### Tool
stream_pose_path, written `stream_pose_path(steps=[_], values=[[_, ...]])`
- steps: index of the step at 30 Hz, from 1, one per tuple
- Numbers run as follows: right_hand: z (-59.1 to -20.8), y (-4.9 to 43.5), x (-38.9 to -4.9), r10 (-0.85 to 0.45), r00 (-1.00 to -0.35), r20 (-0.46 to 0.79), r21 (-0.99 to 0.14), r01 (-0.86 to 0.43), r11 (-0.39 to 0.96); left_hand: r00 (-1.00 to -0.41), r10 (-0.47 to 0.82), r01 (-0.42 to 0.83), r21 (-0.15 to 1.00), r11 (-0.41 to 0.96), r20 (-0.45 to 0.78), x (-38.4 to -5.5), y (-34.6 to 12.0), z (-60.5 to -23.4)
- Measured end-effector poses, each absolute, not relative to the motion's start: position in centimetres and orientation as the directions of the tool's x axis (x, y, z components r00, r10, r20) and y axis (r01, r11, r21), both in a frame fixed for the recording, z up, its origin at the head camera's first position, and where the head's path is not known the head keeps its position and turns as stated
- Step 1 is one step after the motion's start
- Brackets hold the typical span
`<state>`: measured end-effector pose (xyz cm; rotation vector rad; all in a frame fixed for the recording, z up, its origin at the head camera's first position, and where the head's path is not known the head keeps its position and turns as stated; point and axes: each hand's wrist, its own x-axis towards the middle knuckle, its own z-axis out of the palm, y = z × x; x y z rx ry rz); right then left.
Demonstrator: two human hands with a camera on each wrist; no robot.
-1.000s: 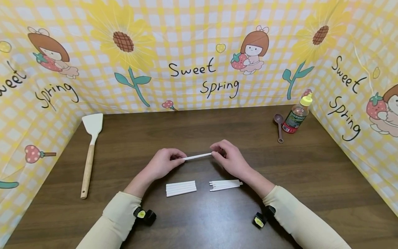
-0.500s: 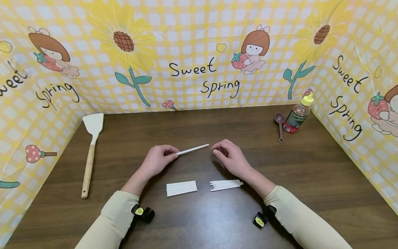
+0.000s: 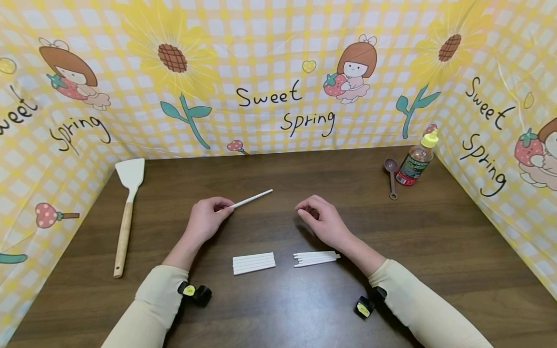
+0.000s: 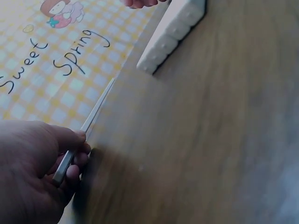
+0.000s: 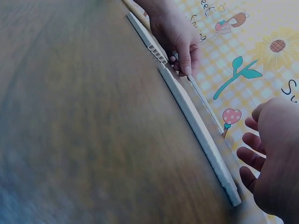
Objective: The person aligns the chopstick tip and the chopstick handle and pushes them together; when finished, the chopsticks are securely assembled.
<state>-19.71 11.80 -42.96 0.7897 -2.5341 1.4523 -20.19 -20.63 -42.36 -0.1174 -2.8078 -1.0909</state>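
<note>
- Head view: left hand (image 3: 205,218) pinches a white stick (image 3: 253,198); right hand (image 3: 324,222) relaxes, empty.
- Likely step: one-handed handling; next move calls for steady pinching.

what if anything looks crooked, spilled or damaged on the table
The right row of sticks looks uneven: in the head view its ends are staggered, whereas the left row lies nearly flush. I see nothing spilled or visibly damaged.

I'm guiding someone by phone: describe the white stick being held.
Over the brown table, find the left hand, the one nearer the spatula. It pinches the white stick, which slants away rightward. The other sticks lie in two groups; this one alone is held.
</note>
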Motion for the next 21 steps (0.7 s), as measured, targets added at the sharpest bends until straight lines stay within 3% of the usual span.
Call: stream_pose_path(steps=[21], values=[[-43.1, 11.7, -19.7, -0.39, -0.86, 0.33, -0.777, -0.482, 0.406, -0.965, -0.15, 0.03, 0.659, 0.751, 0.215, -20.2, -21.8, -42.4]])
